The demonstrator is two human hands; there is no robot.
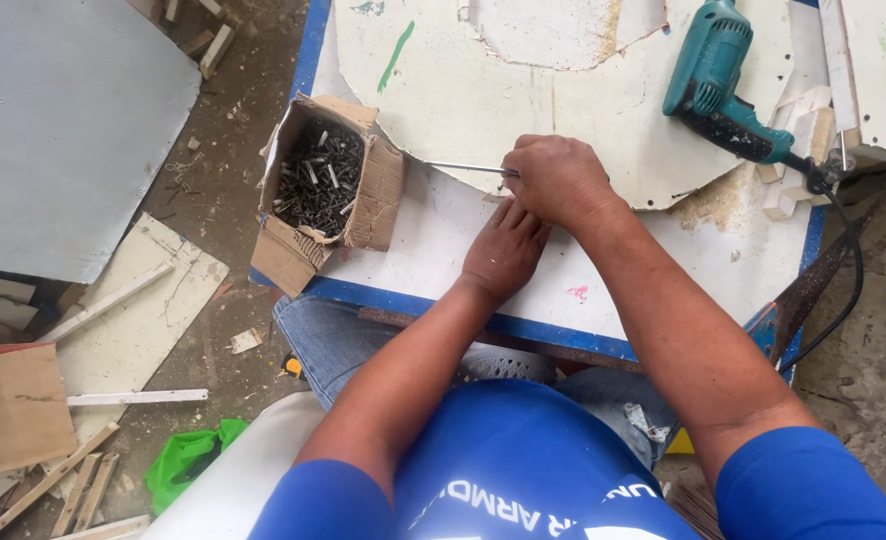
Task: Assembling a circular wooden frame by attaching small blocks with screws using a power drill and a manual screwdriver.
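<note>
White blue-edged worktable (583, 285) amid wood scraps (83, 470) on dusty floor (233, 190).

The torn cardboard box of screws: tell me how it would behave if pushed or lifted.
The cardboard box probably feels heavy for its size, packed with metal screws. Its torn, splayed flaps suggest weak walls, so lifting might spill it. It overhangs the table edge, so a push could tip it.

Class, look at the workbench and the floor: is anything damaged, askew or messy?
Yes. The cardboard box of screws is torn, its flaps splayed, overhanging the table's blue edge. Wood offcuts litter the floor.
</note>
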